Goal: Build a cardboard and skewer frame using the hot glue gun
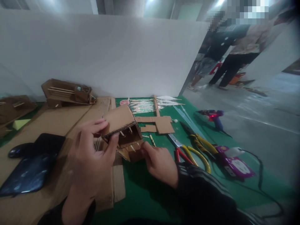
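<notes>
A cardboard box [120, 117] with thin wooden sticks inside is held up over the green table, its open end turned toward me. My left hand [93, 150] grips its left side, thumb at the lower edge of the opening and fingers over the top. At the lower right, my right hand [160, 161] pinches the lower cardboard flap [134, 153] between thumb and fingers. Short stick ends poke out inside the opening. Beyond the box lie flat cardboard pieces [164, 125] and a bundle of sticks [142, 105].
Scissors [179, 145], yellow-handled pliers [202, 140], a purple power strip [236, 164] with a cable, and a glue gun [214, 116] lie rightward. Leftward are a black mouse [20, 150], a dark pad [32, 168] and a cardboard model [67, 93]. People [236, 56] stand beyond a white partition [105, 53].
</notes>
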Available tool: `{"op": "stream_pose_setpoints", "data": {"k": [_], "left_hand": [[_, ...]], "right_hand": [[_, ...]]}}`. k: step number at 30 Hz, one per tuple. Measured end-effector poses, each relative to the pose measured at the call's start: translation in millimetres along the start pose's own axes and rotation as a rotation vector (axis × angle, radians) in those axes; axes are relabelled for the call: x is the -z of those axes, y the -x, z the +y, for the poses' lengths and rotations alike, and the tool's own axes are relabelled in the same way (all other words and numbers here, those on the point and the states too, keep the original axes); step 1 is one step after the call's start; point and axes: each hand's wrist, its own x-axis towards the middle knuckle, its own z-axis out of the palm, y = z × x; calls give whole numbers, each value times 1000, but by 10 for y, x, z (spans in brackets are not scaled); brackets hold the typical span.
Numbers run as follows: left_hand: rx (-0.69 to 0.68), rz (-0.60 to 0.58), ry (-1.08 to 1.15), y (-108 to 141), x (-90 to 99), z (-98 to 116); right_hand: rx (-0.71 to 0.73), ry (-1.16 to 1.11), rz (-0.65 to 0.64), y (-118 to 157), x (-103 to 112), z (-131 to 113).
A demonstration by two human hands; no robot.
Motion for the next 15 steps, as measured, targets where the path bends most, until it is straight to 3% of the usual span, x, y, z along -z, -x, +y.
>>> {"op": "stream_pose_setpoints", "data": {"k": [6, 8, 11, 15], "left_hand": [[-8, -4, -7, 4, 2, -1], [-5, -13, -6, 7, 4, 1], [-7, -14, -6, 9, 7, 2], [-21, -9, -1, 2, 6, 6]], "right_hand": [[42, -236, 129, 23, 65, 30], [116, -268, 102, 19, 73, 43], [205, -149, -32, 4, 56, 23], [173, 151, -145, -8, -22, -87]]}}
